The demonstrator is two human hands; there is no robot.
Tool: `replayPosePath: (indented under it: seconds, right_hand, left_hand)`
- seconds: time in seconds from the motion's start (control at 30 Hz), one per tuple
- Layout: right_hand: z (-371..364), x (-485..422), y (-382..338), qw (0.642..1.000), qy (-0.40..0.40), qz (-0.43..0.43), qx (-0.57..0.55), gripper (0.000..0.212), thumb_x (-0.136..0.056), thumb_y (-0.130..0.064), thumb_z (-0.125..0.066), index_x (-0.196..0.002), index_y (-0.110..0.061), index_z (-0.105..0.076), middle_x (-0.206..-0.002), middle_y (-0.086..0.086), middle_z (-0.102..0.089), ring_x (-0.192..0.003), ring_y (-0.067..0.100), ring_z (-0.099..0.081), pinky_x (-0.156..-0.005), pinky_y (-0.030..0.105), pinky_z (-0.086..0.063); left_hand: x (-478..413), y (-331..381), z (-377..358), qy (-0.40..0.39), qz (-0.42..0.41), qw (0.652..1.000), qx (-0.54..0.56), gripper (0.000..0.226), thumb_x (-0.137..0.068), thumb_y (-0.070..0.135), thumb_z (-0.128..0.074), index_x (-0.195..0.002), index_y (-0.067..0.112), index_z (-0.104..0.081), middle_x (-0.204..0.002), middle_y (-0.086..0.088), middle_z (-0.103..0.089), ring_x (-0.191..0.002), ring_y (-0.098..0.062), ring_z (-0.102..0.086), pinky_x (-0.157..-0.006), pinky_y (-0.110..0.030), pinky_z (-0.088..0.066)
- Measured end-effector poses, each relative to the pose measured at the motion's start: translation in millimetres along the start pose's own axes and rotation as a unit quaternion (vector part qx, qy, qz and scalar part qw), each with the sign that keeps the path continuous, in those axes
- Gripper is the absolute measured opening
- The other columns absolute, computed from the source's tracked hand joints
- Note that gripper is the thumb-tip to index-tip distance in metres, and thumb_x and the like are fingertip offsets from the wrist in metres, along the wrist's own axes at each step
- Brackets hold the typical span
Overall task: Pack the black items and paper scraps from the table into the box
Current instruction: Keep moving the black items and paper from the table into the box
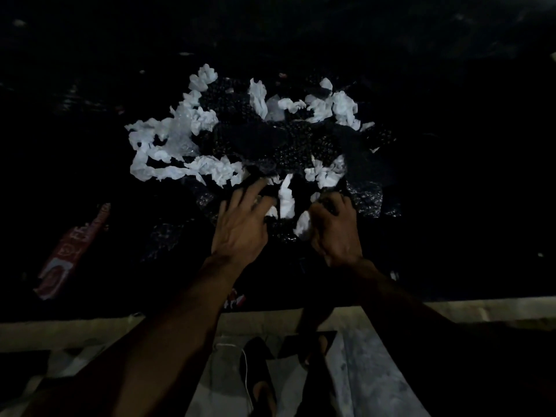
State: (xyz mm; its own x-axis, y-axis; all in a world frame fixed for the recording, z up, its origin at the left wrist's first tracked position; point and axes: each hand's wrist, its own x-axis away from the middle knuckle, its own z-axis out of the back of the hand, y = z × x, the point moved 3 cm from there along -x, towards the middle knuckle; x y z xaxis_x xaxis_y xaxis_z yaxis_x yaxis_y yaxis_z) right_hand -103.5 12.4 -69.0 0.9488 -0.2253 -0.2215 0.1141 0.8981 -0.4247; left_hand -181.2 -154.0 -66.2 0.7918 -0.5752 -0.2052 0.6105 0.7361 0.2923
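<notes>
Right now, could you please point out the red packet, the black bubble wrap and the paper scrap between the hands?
red packet (71, 250): head view, its middle.
black bubble wrap (304, 145): head view, pile's centre.
paper scrap (285, 200): head view, its middle.

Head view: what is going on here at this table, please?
A person works at a pile of black wrap and paper scraps on the dark table. The left grip lies spread on its near edge; the right grip curls round black wrap there. I cannot make out a box.
</notes>
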Motion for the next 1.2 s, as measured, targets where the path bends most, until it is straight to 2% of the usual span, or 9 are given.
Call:
replayPosePath:
  seconds: [0.13,0.23,0.33,0.53,0.63,0.73,0.83,1.03,1.2]
  right_hand:
    - [2,0,-4,0.999,0.026,-0.005,-0.019,0.035,-0.076,-0.032,-0.044,-0.094,-0.011,-0.065,-0.105,0.015,-0.055,-0.093,0.034,-0.049,-0.079,0.043,-0.044]
    - [1,3,-7,1.000,0.004,0.013,-0.017,0.046,-0.080,-0.049,-0.049,-0.117,-0.024,-0.061,-0.118,0.008,-0.053,-0.106,0.030,-0.048,-0.093,0.044,-0.040]
    - [-6,4,-7,0.999,-0.002,0.048,0.025,0.045,-0.084,-0.063,-0.053,-0.116,-0.032,-0.060,-0.121,0.009,-0.052,-0.111,0.031,-0.047,-0.095,0.044,-0.038]
    - [-9,-2,4,0.997,0.036,0.063,-0.039,0.020,-0.079,-0.031,-0.059,-0.082,-0.011,-0.058,-0.098,0.011,-0.058,-0.088,0.033,-0.053,-0.073,0.038,-0.046]
    - [-4,-7,8,0.998,0.023,0.000,-0.060,0.018,-0.071,-0.025,-0.061,-0.080,-0.010,-0.056,-0.090,0.010,-0.056,-0.080,0.031,-0.055,-0.065,0.028,-0.037]
    - [10,-18,6,0.993,0.034,-0.048,-0.097,0.017,-0.072,-0.017,-0.067,-0.077,-0.011,-0.052,-0.082,0.002,-0.049,-0.071,0.022,-0.048,-0.059,0.028,-0.033]
    - [35,-32,-6,0.984,0.037,-0.082,-0.151,0.022,-0.071,-0.015,-0.067,-0.080,-0.023,-0.048,-0.083,-0.002,-0.051,-0.075,0.019,-0.049,-0.062,0.027,-0.034]
    - [108,-80,-43,0.961,0.107,-0.054,-0.249,0.027,-0.078,-0.018,-0.072,-0.105,-0.015,-0.070,-0.104,0.003,-0.068,-0.094,0.009,-0.060,-0.083,0.009,-0.043]
    - [168,-120,-67,0.943,0.187,-0.031,-0.272,0.034,-0.073,-0.031,-0.083,-0.102,-0.019,-0.072,-0.102,-0.002,-0.069,-0.096,0.010,-0.064,-0.088,0.025,-0.050]
  left_hand:
    - [-2,4,-4,-0.052,-0.042,0.997,-0.043,0.092,-0.068,0.000,-0.057,-0.144,0.044,-0.030,-0.151,0.010,-0.030,-0.126,-0.024,-0.035,-0.092,-0.051,-0.041]
    - [-4,1,-6,-0.057,-0.041,0.996,-0.049,0.073,-0.072,0.009,-0.058,-0.136,0.042,-0.044,-0.143,0.009,-0.041,-0.121,-0.025,-0.038,-0.087,-0.047,-0.041]
    - [-4,3,-4,-0.041,-0.015,0.998,-0.036,0.043,-0.079,0.028,-0.050,-0.121,0.033,-0.055,-0.130,0.005,-0.049,-0.115,-0.026,-0.041,-0.085,-0.044,-0.041]
    - [-2,-5,-8,0.065,-0.013,0.998,0.001,0.024,-0.083,0.032,-0.063,-0.092,0.009,-0.061,-0.116,-0.007,-0.060,-0.099,-0.029,-0.050,-0.077,-0.038,-0.048]
    - [-2,-2,-5,0.048,0.011,0.998,0.026,0.025,-0.072,0.018,-0.073,-0.088,0.006,-0.059,-0.088,-0.012,-0.062,-0.083,-0.033,-0.056,-0.070,-0.035,-0.047]
    - [-10,-1,12,0.003,0.080,0.992,0.100,0.032,-0.074,0.017,-0.069,-0.102,0.010,-0.055,-0.093,-0.016,-0.064,-0.088,-0.038,-0.059,-0.070,-0.036,-0.045]
    - [-26,4,39,0.015,0.114,0.980,0.161,0.042,-0.079,0.024,-0.064,-0.119,0.025,-0.053,-0.103,-0.012,-0.067,-0.095,-0.035,-0.061,-0.078,-0.037,-0.050]
    - [-74,16,118,0.113,0.067,0.964,0.231,0.033,-0.083,0.045,-0.067,-0.112,0.032,-0.061,-0.101,0.004,-0.071,-0.095,-0.015,-0.065,-0.082,-0.028,-0.052]
    - [-107,25,184,0.149,0.028,0.954,0.260,0.046,-0.072,0.053,-0.076,-0.111,0.031,-0.066,-0.101,0.011,-0.071,-0.092,-0.004,-0.064,-0.085,-0.022,-0.050]
